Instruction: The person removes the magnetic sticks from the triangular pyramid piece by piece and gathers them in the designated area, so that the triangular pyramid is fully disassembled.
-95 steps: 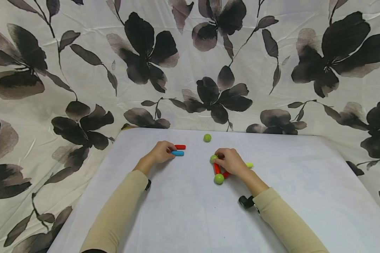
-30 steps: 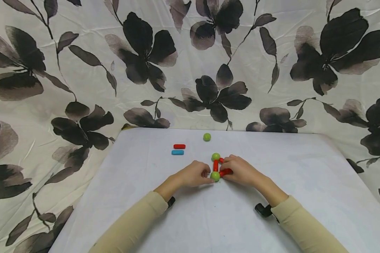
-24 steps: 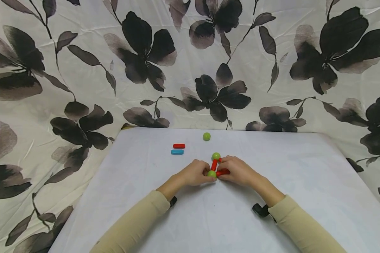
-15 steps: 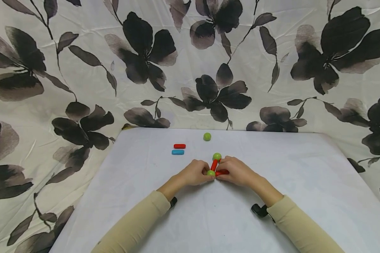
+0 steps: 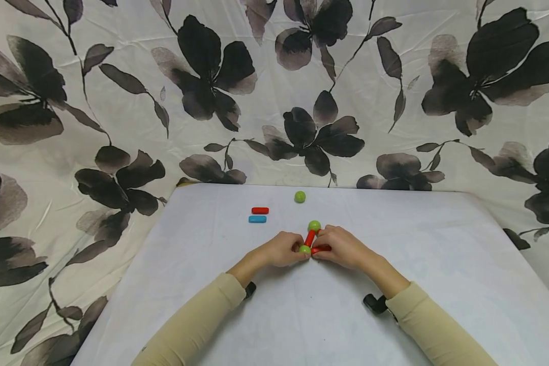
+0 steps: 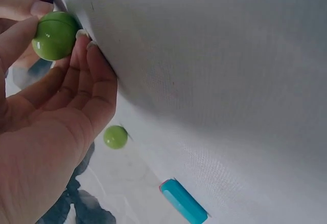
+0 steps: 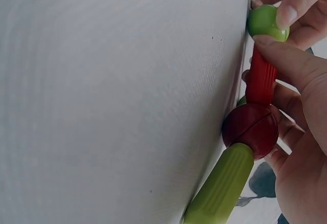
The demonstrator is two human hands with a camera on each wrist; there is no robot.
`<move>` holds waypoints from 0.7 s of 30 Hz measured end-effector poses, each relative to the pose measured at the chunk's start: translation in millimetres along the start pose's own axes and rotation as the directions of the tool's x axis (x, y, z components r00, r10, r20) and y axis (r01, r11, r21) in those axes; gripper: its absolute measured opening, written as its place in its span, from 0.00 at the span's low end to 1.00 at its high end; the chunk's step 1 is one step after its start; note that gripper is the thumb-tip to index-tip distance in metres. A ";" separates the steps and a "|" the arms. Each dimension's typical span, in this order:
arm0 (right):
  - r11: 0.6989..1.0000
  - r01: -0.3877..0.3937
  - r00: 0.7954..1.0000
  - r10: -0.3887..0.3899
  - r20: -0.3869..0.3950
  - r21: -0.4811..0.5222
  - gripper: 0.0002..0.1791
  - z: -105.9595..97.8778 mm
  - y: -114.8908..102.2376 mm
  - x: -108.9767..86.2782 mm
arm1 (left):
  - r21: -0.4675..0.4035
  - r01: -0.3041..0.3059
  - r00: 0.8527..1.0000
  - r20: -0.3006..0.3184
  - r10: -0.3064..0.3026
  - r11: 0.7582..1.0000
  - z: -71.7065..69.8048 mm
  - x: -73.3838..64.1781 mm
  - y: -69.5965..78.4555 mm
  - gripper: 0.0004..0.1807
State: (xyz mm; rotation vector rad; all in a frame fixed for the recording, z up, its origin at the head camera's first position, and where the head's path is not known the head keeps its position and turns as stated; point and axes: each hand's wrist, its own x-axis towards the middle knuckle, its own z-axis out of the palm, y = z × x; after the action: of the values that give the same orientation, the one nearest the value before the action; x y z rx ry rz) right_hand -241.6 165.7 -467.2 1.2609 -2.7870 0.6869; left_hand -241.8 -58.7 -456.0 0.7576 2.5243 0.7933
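Observation:
My left hand pinches a green ball, thumb and fingers on either side of it in the left wrist view. My right hand grips a short red rod, whose one end meets that green ball. At the rod's other end sits a dark red ball, followed by a yellow-green rod; the right hand hides both from the head view. A second red rod slants from the held ball to a farther green ball. Part of another red piece shows beside the right fingers.
A loose red rod and a blue rod lie side by side, left of the hands. A single green ball rests near the back edge of the white table. Flower-printed cloth hangs behind.
My left hand has left the blue rod and moved right to the near green ball. My right hand has gone from the far ball to the red rod. The near ball has shifted slightly left.

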 end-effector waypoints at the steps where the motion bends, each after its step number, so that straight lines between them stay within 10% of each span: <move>1: 1.000 0.003 1.000 -0.003 -0.002 0.001 0.06 0.0 0.1 0.0 | 0.002 -0.001 1.000 0.006 0.001 1.000 -0.6 0.1 -0.3 0.11; 21: 0.997 0.023 1.000 -0.022 0.019 -0.079 0.07 -5.0 -1.1 -2.9 | 0.002 -0.008 0.997 0.076 0.007 1.000 -17.6 -7.9 -11.0 0.13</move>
State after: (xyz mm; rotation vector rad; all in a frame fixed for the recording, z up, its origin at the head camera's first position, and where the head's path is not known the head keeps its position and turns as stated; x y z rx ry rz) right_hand -239.7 169.2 -462.8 1.2884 -2.7797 0.5598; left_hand -248.6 -78.2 -447.8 0.7836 2.4573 0.7497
